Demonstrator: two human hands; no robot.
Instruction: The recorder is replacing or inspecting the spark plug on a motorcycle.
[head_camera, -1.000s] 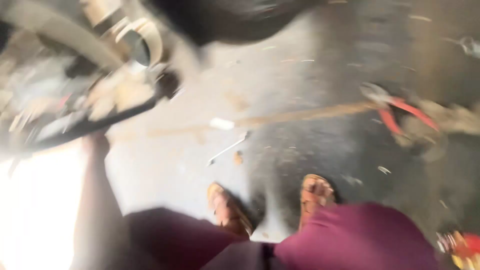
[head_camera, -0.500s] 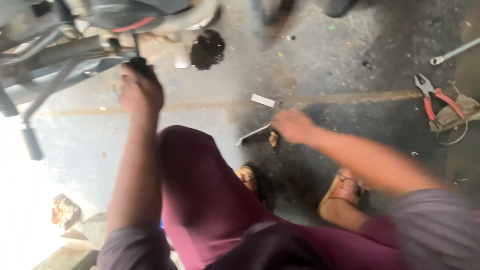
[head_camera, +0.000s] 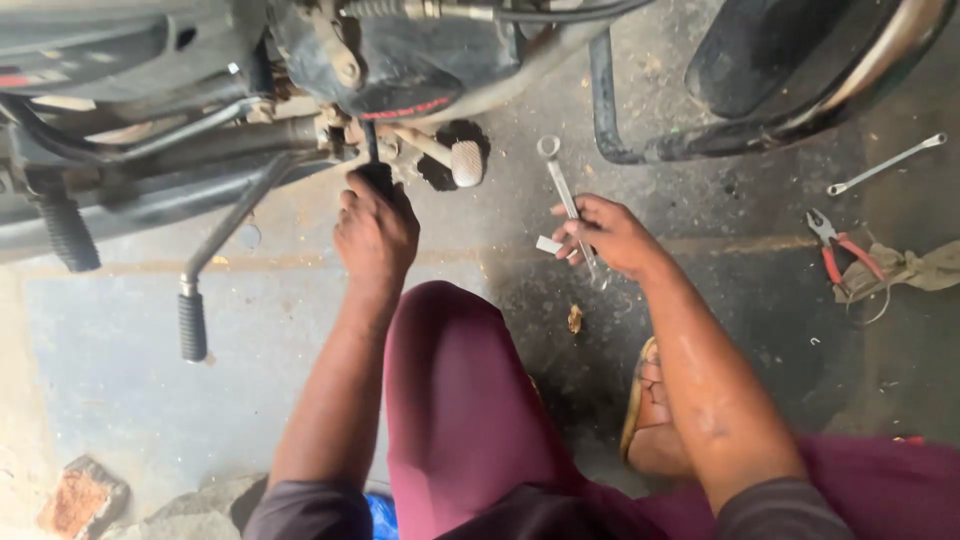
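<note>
Here the left hand (head_camera: 375, 228) is closed in a fist around a dark tool handle (head_camera: 378, 178), knuckles up, the thumb side toward the motorcycle. The handle's thin shaft (head_camera: 370, 140) rises from the fist into the underside of the engine (head_camera: 400, 60), and its tip is lost among the bolts and brackets there. Just right of the fist a brake pedal (head_camera: 466, 162) with a knurled silver pad sticks out over a dark oil stain on the floor.

The right hand (head_camera: 605, 235) is wrapped around a long silver wrench (head_camera: 568, 205), gripping it near its lower end; the ring end points up and away, toward the bike, and hangs free above the concrete floor (head_camera: 300, 330). A small pale scrap (head_camera: 548, 244) lies on the floor just beside the fingers. Whether the lower end of the wrench touches the floor I cannot tell.

Between the two forearms a knee in maroon trousers (head_camera: 450, 400) comes up, and a sandalled foot (head_camera: 645, 410) rests on the floor under the right forearm.

Further left, the kickstand (head_camera: 215, 250) slants down to a black rubber tip, with a footpeg (head_camera: 68, 232) beyond it. To the right, well apart from the hands, red-handled pliers (head_camera: 840, 250) lie beside a grey rag (head_camera: 905, 270), and a second wrench (head_camera: 885, 164) lies above them near a black mudguard (head_camera: 800, 70). A broken brick (head_camera: 80, 498) sits in the lower left corner.
</note>
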